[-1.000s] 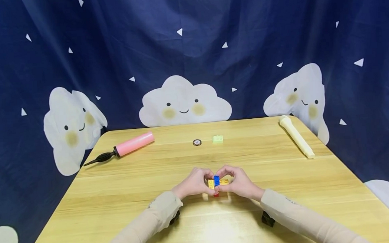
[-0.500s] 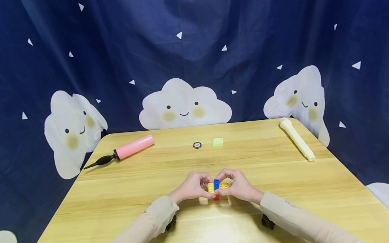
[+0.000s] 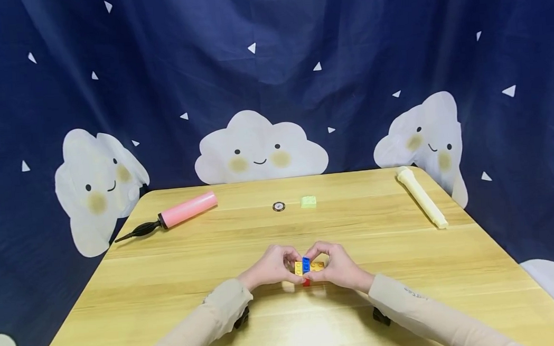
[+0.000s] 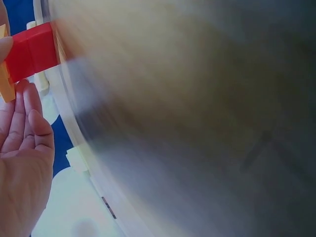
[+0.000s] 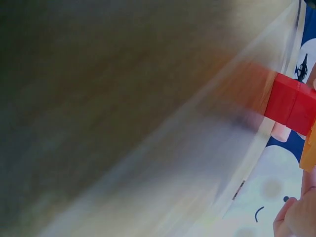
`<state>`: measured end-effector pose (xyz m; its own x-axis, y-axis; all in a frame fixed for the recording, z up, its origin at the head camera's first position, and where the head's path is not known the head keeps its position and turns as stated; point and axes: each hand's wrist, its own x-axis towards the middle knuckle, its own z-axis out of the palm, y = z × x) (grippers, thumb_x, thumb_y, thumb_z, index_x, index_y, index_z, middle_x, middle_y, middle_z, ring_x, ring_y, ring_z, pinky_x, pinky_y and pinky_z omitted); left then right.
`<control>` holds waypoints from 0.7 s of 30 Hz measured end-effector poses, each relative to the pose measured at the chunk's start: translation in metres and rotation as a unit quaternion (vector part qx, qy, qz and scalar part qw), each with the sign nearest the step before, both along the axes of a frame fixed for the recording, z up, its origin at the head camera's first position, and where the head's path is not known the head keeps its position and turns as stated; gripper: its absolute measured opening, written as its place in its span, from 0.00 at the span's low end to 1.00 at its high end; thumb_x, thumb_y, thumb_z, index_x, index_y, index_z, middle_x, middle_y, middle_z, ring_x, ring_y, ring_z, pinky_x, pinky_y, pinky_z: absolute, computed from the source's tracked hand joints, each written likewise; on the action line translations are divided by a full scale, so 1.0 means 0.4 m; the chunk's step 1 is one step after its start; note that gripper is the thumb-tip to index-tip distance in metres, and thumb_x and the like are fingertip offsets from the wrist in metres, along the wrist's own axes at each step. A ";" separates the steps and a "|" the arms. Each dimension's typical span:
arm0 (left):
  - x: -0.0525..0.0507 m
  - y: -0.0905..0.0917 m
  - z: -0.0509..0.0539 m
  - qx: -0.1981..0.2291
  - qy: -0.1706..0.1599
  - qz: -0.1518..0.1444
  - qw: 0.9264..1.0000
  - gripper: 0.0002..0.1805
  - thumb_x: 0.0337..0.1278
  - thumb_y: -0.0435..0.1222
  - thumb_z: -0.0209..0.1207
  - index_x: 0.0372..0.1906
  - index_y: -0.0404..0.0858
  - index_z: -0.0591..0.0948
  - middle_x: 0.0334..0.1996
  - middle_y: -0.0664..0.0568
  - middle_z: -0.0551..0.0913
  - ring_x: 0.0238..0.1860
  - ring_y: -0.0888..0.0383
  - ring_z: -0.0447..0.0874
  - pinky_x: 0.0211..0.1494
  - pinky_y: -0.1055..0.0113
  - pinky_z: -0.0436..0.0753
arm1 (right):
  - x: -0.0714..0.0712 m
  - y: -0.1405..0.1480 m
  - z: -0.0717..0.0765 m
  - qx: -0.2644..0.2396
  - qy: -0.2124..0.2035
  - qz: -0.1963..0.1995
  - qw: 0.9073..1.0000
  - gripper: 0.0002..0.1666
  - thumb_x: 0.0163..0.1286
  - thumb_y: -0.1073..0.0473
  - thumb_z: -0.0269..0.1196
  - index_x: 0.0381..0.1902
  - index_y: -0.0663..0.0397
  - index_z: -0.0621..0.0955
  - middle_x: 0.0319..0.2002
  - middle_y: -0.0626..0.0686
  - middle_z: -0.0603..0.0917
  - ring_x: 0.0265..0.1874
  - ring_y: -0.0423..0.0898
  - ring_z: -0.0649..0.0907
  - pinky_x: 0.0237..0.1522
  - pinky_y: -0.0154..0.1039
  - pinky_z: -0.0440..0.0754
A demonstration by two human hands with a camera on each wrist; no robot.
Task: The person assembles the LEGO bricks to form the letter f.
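Note:
Both hands meet over the table's middle around a small stack of toy building bricks. In the head view a blue brick (image 3: 306,265) is on top, yellow (image 3: 298,268) shows on either side of it, and red (image 3: 306,283) is underneath. My left hand (image 3: 270,268) pinches the stack from the left with thumb and fingers, and my right hand (image 3: 341,267) pinches it from the right. In the left wrist view two red bricks (image 4: 32,52) stand end to end against an orange-yellow piece (image 4: 6,74). Fingertips hide part of the joints.
Farther back on the wooden table (image 3: 218,303) lie a round chip (image 3: 278,207) and a pale green brick (image 3: 308,202). A pink hand pump (image 3: 189,210) is at the back left, and a cream stick-like object (image 3: 421,197) at the back right. Behind hangs a blue cloud-print curtain (image 3: 232,59).
The hands stay in nearly the same place around the stack. The blue brick now sits lower between the fingertips, lined up with the yellow. The head view has shifted slightly.

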<state>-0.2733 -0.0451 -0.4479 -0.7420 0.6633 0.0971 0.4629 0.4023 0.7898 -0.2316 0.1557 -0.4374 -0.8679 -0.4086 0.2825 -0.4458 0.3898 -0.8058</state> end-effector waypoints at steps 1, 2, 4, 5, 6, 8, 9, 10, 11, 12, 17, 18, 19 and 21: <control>0.001 -0.001 0.000 0.000 -0.002 0.000 1.000 0.16 0.34 0.36 0.76 0.33 0.39 0.83 0.27 0.56 0.84 0.24 0.65 0.76 0.28 0.74 0.77 | 0.000 0.000 -0.001 -0.001 0.002 0.001 1.000 0.15 0.46 0.69 0.74 0.32 0.57 0.81 0.37 0.55 0.85 0.41 0.47 0.81 0.45 0.47 0.81; 0.001 -0.002 0.000 0.000 -0.003 0.001 1.000 0.16 0.34 0.36 0.76 0.33 0.39 0.83 0.27 0.57 0.84 0.25 0.66 0.76 0.28 0.74 0.77 | 0.000 -0.001 -0.001 0.001 0.000 0.000 1.000 0.15 0.46 0.69 0.74 0.32 0.57 0.81 0.37 0.55 0.85 0.40 0.47 0.81 0.45 0.46 0.81; 0.001 -0.002 0.001 0.000 -0.004 0.000 1.000 0.16 0.34 0.37 0.76 0.33 0.39 0.83 0.27 0.57 0.83 0.24 0.66 0.76 0.28 0.74 0.78 | 0.000 -0.001 -0.001 0.002 0.001 0.000 1.000 0.15 0.46 0.68 0.74 0.32 0.57 0.81 0.37 0.55 0.85 0.40 0.47 0.81 0.45 0.48 0.81; 0.001 -0.003 0.003 0.000 -0.006 -0.001 1.000 0.16 0.34 0.37 0.76 0.33 0.39 0.83 0.27 0.58 0.83 0.24 0.67 0.76 0.28 0.74 0.78 | -0.001 0.001 -0.001 0.000 0.003 0.002 1.000 0.15 0.46 0.67 0.74 0.32 0.56 0.81 0.37 0.54 0.85 0.40 0.47 0.81 0.45 0.49 0.81; 0.000 -0.003 0.003 0.002 -0.008 -0.004 1.000 0.16 0.35 0.36 0.75 0.34 0.39 0.83 0.27 0.58 0.83 0.24 0.67 0.77 0.28 0.73 0.79 | -0.006 0.003 -0.007 0.000 0.008 0.004 1.000 0.15 0.46 0.66 0.75 0.32 0.55 0.81 0.37 0.53 0.85 0.40 0.46 0.81 0.46 0.48 0.81; 0.000 -0.001 0.006 0.003 -0.007 -0.009 1.000 0.16 0.35 0.36 0.75 0.33 0.38 0.82 0.27 0.57 0.84 0.24 0.67 0.77 0.28 0.73 0.80 | -0.007 0.007 -0.004 0.005 0.019 0.006 1.000 0.16 0.46 0.65 0.75 0.32 0.54 0.81 0.36 0.52 0.85 0.40 0.46 0.82 0.48 0.53 0.79; 0.000 -0.001 0.007 0.003 -0.006 -0.011 1.000 0.16 0.35 0.36 0.75 0.33 0.38 0.82 0.27 0.57 0.84 0.24 0.67 0.78 0.29 0.72 0.80 | -0.007 0.009 -0.003 0.008 0.023 0.007 1.000 0.16 0.46 0.64 0.75 0.33 0.54 0.82 0.36 0.51 0.85 0.40 0.47 0.82 0.50 0.55 0.77; 0.000 0.000 0.009 0.004 -0.004 -0.013 1.000 0.16 0.35 0.35 0.75 0.33 0.37 0.82 0.27 0.56 0.84 0.24 0.66 0.78 0.29 0.72 0.80 | -0.008 0.009 -0.001 0.011 0.024 0.009 1.000 0.16 0.46 0.64 0.76 0.33 0.53 0.82 0.36 0.51 0.85 0.40 0.47 0.82 0.50 0.56 0.76; 0.000 0.000 0.010 0.002 -0.003 -0.012 1.000 0.16 0.35 0.35 0.75 0.33 0.37 0.82 0.27 0.55 0.84 0.24 0.66 0.78 0.29 0.72 0.80 | -0.009 0.010 0.001 0.016 0.023 0.010 1.000 0.16 0.47 0.63 0.75 0.34 0.53 0.82 0.36 0.50 0.85 0.40 0.47 0.82 0.50 0.57 0.76; 0.000 0.000 0.010 0.000 0.000 -0.011 1.000 0.16 0.34 0.35 0.75 0.32 0.38 0.82 0.27 0.55 0.84 0.24 0.66 0.78 0.29 0.72 0.80 | -0.010 0.010 0.003 0.022 0.023 0.011 0.999 0.16 0.47 0.62 0.75 0.34 0.53 0.82 0.36 0.49 0.85 0.40 0.47 0.82 0.50 0.58 0.75; 0.001 -0.001 0.010 -0.010 0.014 -0.004 1.000 0.16 0.34 0.37 0.76 0.32 0.38 0.82 0.26 0.56 0.83 0.24 0.66 0.77 0.28 0.73 0.79 | -0.007 0.019 0.011 0.055 0.020 0.013 0.998 0.19 0.50 0.57 0.75 0.40 0.52 0.83 0.37 0.48 0.86 0.40 0.46 0.83 0.50 0.57 0.75; 0.001 -0.001 0.010 -0.011 0.017 -0.005 1.000 0.16 0.34 0.37 0.76 0.32 0.38 0.82 0.26 0.56 0.83 0.24 0.66 0.77 0.28 0.73 0.79 | -0.006 0.021 0.012 0.065 0.027 0.012 0.997 0.20 0.50 0.56 0.75 0.41 0.52 0.83 0.38 0.48 0.86 0.40 0.46 0.83 0.49 0.56 0.76; 0.001 -0.002 0.009 -0.012 0.020 -0.005 1.000 0.17 0.34 0.37 0.76 0.32 0.38 0.82 0.26 0.56 0.83 0.24 0.66 0.77 0.28 0.73 0.79 | -0.004 0.024 0.012 0.074 0.030 0.008 0.997 0.21 0.50 0.55 0.76 0.41 0.52 0.83 0.39 0.48 0.86 0.40 0.45 0.83 0.49 0.55 0.77; 0.002 -0.003 0.009 -0.013 0.024 -0.006 1.000 0.17 0.34 0.37 0.76 0.33 0.37 0.82 0.27 0.56 0.83 0.25 0.66 0.77 0.29 0.74 0.79 | 0.001 0.032 0.011 0.094 0.037 -0.003 0.995 0.22 0.49 0.53 0.76 0.42 0.52 0.83 0.39 0.46 0.86 0.39 0.42 0.82 0.50 0.52 0.74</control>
